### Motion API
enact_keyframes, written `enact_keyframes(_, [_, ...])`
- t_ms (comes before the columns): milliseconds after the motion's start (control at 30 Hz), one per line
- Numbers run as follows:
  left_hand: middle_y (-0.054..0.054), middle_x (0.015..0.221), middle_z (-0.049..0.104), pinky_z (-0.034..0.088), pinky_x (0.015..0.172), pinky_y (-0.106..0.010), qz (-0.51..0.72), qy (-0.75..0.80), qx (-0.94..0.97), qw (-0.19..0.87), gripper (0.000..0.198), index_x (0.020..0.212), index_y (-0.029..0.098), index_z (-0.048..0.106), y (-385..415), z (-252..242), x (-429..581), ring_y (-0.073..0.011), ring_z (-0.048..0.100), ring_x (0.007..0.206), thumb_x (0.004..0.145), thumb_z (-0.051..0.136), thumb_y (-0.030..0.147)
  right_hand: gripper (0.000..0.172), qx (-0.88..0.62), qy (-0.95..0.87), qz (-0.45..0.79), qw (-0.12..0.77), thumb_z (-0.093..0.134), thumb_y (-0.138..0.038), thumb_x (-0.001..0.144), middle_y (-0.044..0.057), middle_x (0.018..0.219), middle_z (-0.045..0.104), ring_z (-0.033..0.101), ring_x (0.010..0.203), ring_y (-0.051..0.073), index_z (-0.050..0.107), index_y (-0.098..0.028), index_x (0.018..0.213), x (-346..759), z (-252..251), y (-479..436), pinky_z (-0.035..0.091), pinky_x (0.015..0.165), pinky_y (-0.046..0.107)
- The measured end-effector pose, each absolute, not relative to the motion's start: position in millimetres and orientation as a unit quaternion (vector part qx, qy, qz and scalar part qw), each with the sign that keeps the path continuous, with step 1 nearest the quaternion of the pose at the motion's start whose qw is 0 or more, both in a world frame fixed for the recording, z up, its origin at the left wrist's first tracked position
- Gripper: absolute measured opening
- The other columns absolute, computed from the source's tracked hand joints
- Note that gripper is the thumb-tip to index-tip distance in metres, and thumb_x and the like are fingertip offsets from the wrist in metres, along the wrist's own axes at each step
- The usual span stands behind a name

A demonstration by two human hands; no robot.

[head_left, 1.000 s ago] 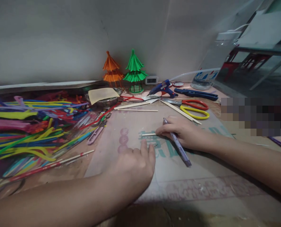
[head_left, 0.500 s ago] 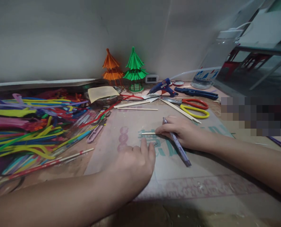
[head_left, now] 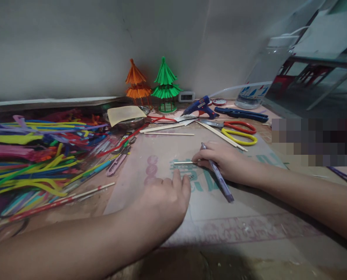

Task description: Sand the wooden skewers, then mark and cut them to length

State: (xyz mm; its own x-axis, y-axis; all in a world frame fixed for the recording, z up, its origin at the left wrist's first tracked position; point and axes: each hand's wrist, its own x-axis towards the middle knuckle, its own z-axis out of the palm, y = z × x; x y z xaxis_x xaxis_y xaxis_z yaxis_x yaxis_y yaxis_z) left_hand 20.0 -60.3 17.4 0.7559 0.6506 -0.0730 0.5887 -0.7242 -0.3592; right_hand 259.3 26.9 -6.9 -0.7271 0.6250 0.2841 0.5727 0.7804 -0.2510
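My right hand [head_left: 224, 161] is closed, with a purple pen [head_left: 222, 179] slanting through its fingers. A short thin wooden stick [head_left: 182, 162] juts left from its fingertips, just above the plastic sheet. Under the stick lies what looks like a clear strip with fine marks [head_left: 183, 167], hard to make out. My left hand [head_left: 164, 198] rests palm down on the translucent printed sheet [head_left: 202, 225], fingers partly stretched, fingertips just below the stick. No held thing shows in the left hand, though its underside is hidden.
Bundles of colourful pipe cleaners [head_left: 39, 155] fill the left. Behind stand orange [head_left: 138, 81] and green [head_left: 165, 79] tiered towers, a small digital clock [head_left: 186, 96], a blue glue gun [head_left: 201, 107], pliers [head_left: 240, 114], scissors [head_left: 240, 136], loose sticks [head_left: 221, 136] and a water bottle [head_left: 253, 85].
Both hands hold nearly the same pose; the pen and stick stay in the right hand. The whole view has shifted very slightly.
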Motion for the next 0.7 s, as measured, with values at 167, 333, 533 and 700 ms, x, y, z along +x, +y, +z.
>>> enact_keyframes(167, [-0.006,0.086,0.074,0.058,0.069,-0.039,-0.065,-0.390,-0.912,0.107,0.023,0.106,0.019,0.074,-16.4,18.3,-6.8,-0.0256,0.072,0.077,0.100,0.052,0.021,0.019,-0.331,-0.921,0.090,0.186,0.055,-0.026,0.103,0.006,0.089,0.063,0.057,0.087,0.020,0.072,-0.020,0.102,260.3,-8.5,27.1,0.041,0.075,0.031])
enact_keyframes(333, [-0.007,0.103,0.073,0.052,0.083,-0.035,-0.107,-0.401,-0.909,0.031,0.028,0.106,0.021,0.075,19.3,2.6,-13.5,-0.0230,0.069,0.096,0.104,0.049,0.031,0.018,-0.318,-0.924,0.086,0.195,0.056,-0.027,0.103,0.006,0.089,0.064,0.057,0.088,0.021,0.072,-0.020,0.102,258.3,-9.4,28.3,0.040,0.076,0.032])
enact_keyframes(533, [-0.007,0.096,0.071,0.050,0.082,-0.032,-0.118,-0.430,-0.895,0.027,0.026,0.096,0.017,0.072,21.7,-2.9,-11.1,-0.0208,0.066,0.091,0.103,0.050,0.028,0.019,-0.258,-0.928,0.032,0.268,0.054,-0.028,0.103,0.008,0.088,0.066,0.056,0.081,0.020,0.069,-0.019,0.099,258.9,1.1,21.0,0.038,0.072,0.033])
enact_keyframes(700, [-0.009,0.095,0.071,0.049,0.078,-0.032,-0.193,-0.486,-0.852,0.036,0.024,0.094,0.016,0.068,22.4,16.4,-17.2,-0.0208,0.065,0.087,0.100,0.048,0.027,0.029,-0.256,-0.890,-0.012,0.377,0.057,-0.038,0.101,0.004,0.070,0.062,0.052,0.067,0.018,0.063,-0.020,0.079,263.7,6.8,12.5,0.039,0.067,0.033])
